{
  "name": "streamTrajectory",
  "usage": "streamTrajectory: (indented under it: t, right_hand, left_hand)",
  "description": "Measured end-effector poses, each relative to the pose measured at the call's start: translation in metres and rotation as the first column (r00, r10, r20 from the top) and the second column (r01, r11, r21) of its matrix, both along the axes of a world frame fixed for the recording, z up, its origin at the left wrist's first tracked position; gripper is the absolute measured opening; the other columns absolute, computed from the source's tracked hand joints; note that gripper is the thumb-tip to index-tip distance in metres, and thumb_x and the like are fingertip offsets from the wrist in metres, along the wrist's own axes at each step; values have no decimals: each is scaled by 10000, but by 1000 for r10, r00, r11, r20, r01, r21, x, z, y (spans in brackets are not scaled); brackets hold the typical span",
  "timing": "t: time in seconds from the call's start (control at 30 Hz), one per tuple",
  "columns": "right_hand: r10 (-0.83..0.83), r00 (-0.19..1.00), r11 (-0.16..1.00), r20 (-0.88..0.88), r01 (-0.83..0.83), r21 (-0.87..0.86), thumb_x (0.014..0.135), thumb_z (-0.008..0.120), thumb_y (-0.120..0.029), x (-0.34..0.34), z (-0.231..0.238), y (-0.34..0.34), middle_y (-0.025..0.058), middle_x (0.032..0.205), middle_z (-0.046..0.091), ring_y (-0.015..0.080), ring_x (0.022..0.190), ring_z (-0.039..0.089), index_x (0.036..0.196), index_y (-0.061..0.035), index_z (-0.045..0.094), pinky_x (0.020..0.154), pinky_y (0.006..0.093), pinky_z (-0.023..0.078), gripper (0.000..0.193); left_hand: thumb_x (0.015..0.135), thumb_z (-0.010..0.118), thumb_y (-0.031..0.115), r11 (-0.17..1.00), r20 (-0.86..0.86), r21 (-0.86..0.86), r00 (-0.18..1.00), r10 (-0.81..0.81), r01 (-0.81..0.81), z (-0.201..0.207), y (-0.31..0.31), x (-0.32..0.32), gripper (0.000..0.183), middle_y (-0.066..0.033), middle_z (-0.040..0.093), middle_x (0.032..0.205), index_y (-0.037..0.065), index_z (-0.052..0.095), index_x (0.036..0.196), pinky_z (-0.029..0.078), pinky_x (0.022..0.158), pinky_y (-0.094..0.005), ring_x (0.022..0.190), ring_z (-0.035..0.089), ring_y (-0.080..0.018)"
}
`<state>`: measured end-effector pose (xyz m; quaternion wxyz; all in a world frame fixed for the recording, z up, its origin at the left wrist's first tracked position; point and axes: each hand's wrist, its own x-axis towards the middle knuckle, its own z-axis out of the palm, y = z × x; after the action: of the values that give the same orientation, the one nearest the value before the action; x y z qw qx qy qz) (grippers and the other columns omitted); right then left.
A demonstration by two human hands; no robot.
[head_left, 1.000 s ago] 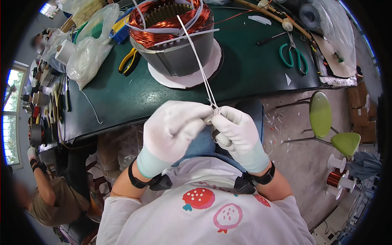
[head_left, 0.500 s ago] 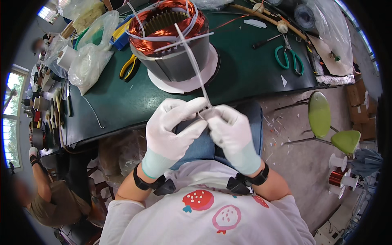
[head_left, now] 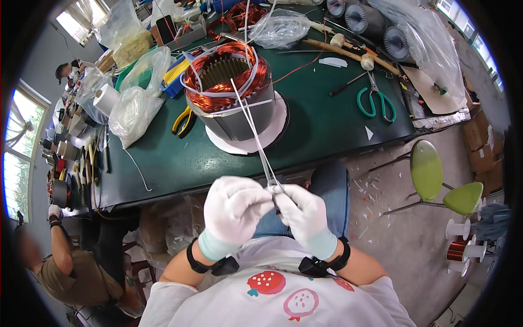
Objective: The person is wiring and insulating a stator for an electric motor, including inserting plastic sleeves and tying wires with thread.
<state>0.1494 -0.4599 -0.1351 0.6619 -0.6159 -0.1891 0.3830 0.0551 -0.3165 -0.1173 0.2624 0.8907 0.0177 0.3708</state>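
Note:
A motor stator with a grey core [head_left: 239,124] and copper windings [head_left: 220,102] stands on a white round pad [head_left: 239,146] near the table's front edge. From its windings, thin white sleeved leads [head_left: 255,131] run down toward me. White-gloved, my right hand [head_left: 306,211] pinches the lead ends at the front of my lap. Beside it, my left hand [head_left: 233,204], gloved too, has its fingers pressed together and meets the leads at the right fingertips. A small dark piece shows between the hands; its kind is unclear.
Yellow-handled pliers [head_left: 184,122] lie left of the stator. Green-handled scissors [head_left: 376,101], a screwdriver [head_left: 348,84] and wooden-handled mallets [head_left: 351,54] lie to the right. Plastic bags [head_left: 139,106] stand at the left. A co-worker [head_left: 81,272] sits at lower left; a green chair [head_left: 426,169] stands right.
My view has shifted, so the table shows lower. My left thumb and finger, apart before, are now pressed together. The leads now show as separate strands near my hands.

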Motion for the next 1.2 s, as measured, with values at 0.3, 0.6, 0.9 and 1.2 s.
streamTrajectory:
  t: [0.3,0.6,0.9,1.2]
  right_hand:
    - [-122,991,992,-63,124,26,1088,449,-252,24,-14,-30,-5,802,654,12,558,492,1218,-23,668,485,179,345,343]
    - [-444,865,895,235,443,60,1079,489,-326,132,-16,-112,-22,739,588,-15,535,425,1306,60,595,453,149,310,460]
    - [42,845,998,534,-10,-62,1010,515,-82,230,81,32,-28,897,629,37,686,472,1147,-19,685,604,198,374,227]
    - [92,849,864,520,-327,382,1007,642,-198,237,98,143,93,1136,696,145,1068,629,1148,19,686,964,299,490,263]
  left_hand:
    - [757,792,189,991,-264,20,957,-119,129,-2,9,11,295,-74,696,981,106,659,1007,505,759,-413,870,660,-307]
    - [796,649,-136,947,192,108,941,280,-304,53,80,5,274,-132,693,1017,10,678,1026,521,822,-313,915,662,-251]
    - [734,656,-162,926,194,154,929,314,-345,49,91,13,316,-120,694,946,42,660,976,529,780,-338,852,661,-274]
    - [737,629,-155,912,156,136,918,365,-386,53,100,16,326,-138,685,991,29,665,1004,522,796,-347,869,650,-275]
